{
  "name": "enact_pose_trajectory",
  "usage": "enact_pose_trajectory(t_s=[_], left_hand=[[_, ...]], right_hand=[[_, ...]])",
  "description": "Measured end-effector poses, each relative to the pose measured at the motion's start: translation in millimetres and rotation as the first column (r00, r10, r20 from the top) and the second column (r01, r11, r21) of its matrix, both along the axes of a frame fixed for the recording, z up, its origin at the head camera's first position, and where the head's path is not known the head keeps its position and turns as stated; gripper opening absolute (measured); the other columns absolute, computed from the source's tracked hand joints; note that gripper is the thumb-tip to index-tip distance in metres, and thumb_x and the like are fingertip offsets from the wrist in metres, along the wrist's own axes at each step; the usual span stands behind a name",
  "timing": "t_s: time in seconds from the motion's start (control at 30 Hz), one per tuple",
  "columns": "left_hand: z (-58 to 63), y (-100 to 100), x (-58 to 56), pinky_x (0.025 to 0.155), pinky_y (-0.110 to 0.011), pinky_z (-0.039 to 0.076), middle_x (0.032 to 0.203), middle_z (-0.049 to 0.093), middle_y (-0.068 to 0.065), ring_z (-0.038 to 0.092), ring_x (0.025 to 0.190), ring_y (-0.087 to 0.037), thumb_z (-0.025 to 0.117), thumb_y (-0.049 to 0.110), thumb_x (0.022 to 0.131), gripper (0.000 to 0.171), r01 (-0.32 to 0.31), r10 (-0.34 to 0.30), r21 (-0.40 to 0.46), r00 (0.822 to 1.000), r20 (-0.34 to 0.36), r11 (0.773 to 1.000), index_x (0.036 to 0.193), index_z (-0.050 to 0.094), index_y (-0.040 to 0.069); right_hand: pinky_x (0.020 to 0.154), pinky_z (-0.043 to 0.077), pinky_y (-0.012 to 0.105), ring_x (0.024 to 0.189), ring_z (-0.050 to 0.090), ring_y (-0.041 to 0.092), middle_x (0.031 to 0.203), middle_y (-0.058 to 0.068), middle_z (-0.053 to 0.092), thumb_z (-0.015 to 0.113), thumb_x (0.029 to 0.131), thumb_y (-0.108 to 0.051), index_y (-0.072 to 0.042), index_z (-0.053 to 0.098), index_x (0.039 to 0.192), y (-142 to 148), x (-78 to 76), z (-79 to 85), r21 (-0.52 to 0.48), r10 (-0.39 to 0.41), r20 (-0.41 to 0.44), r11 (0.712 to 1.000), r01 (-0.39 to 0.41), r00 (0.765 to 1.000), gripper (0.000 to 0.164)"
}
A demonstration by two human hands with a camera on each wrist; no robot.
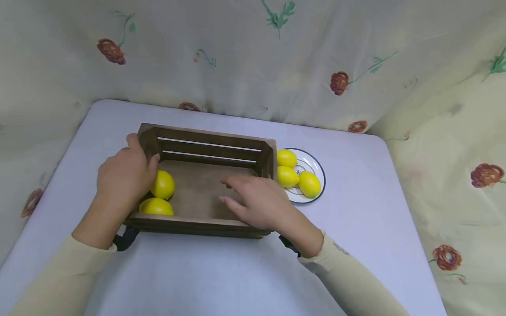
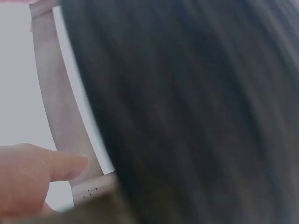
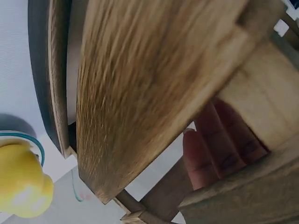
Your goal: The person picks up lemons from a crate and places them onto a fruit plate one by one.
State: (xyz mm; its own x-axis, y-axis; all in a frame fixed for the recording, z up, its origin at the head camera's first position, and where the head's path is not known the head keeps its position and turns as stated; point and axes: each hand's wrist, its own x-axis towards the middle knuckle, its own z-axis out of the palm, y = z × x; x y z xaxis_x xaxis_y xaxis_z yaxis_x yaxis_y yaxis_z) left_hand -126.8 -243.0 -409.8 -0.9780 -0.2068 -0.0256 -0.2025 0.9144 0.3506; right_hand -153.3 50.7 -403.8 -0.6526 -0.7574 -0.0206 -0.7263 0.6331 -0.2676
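Note:
A brown slatted wooden crate (image 1: 205, 188) sits on the table. Two yellow lemons (image 1: 162, 184) lie inside it at the left. At the crate's left end, my left hand (image 1: 124, 175) grips the side, thumb inside beside the upper lemon; its other fingers are mostly hidden. One finger (image 2: 67, 166) shows against a slat in the left wrist view. My right hand (image 1: 261, 199) reaches over the right end, thumb and index apart with nothing between them. The right wrist view shows its fingers (image 3: 201, 163) behind a slat (image 3: 154, 84).
Just right of the crate, a white plate (image 1: 318, 169) with a dark rim holds three lemons (image 1: 309, 184). The white-covered table (image 1: 356, 228) extends to the right and front. A flower-patterned curtain (image 1: 237, 57) hangs behind it.

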Motion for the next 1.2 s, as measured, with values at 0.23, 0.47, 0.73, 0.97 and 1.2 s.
enact_pose_trajectory(t_s=[0.23,0.47,0.73,0.97,1.2], left_hand=[[3.3,-5.1,-0.4,0.050,-0.053,0.050,0.084,0.064,-0.032,0.062,0.059,-0.044,0.055,0.035,0.105,0.065,-0.030,0.030,0.014,1.000,-0.005,0.999,0.139,0.035,-0.018],[8.2,-7.8,-2.2,0.049,-0.052,0.049,0.084,0.065,-0.033,0.063,0.060,-0.044,0.055,0.035,0.105,0.066,-0.043,0.043,0.005,0.999,-0.009,0.999,0.141,0.034,-0.017],[1.5,-6.6,-2.3,0.049,-0.052,0.048,0.082,0.065,-0.032,0.064,0.061,-0.046,0.053,0.037,0.106,0.064,-0.082,0.081,0.064,0.996,0.023,0.995,0.144,0.035,-0.011],[-2.8,0.0,-3.4,0.046,-0.047,0.048,0.077,0.063,-0.029,0.062,0.056,-0.041,0.043,0.029,0.111,0.046,-0.108,0.106,0.066,0.994,0.031,0.992,0.129,0.044,-0.014],[3.4,-2.9,-2.2,0.044,-0.045,0.046,0.074,0.061,-0.028,0.060,0.055,-0.040,0.039,0.026,0.112,0.039,-0.127,0.125,0.055,0.991,0.037,0.990,0.119,0.045,-0.012]], right_hand=[[0.092,0.056,0.040,0.112,0.069,0.021,0.131,0.004,0.070,0.063,0.104,-0.035,-0.008,0.063,0.140,1.1,-2.0,16.0,0.019,0.144,0.032,0.989,-0.145,0.989,0.045],[0.097,0.054,0.040,0.115,0.068,0.022,0.131,0.005,0.069,0.068,0.102,-0.035,-0.007,0.057,0.146,-3.4,-4.4,62.6,0.030,0.254,-0.035,0.967,-0.253,0.966,0.053],[0.102,0.050,0.037,0.124,0.062,0.018,0.142,0.003,0.063,0.066,0.103,-0.038,-0.011,0.054,0.150,-62.6,-32.7,83.9,0.116,0.281,0.065,0.951,-0.287,0.957,0.056],[0.102,0.049,0.035,0.121,0.061,0.018,0.138,0.005,0.063,0.071,0.100,-0.034,-0.012,0.052,0.152,-116.1,-53.5,38.9,0.260,0.298,0.211,0.901,-0.347,0.931,0.059],[0.093,0.053,0.035,0.109,0.062,0.017,0.140,0.005,0.059,0.073,0.099,-0.028,-0.019,0.053,0.151,-154.1,-46.4,4.4,0.329,0.326,0.170,0.871,-0.365,0.930,0.056]])
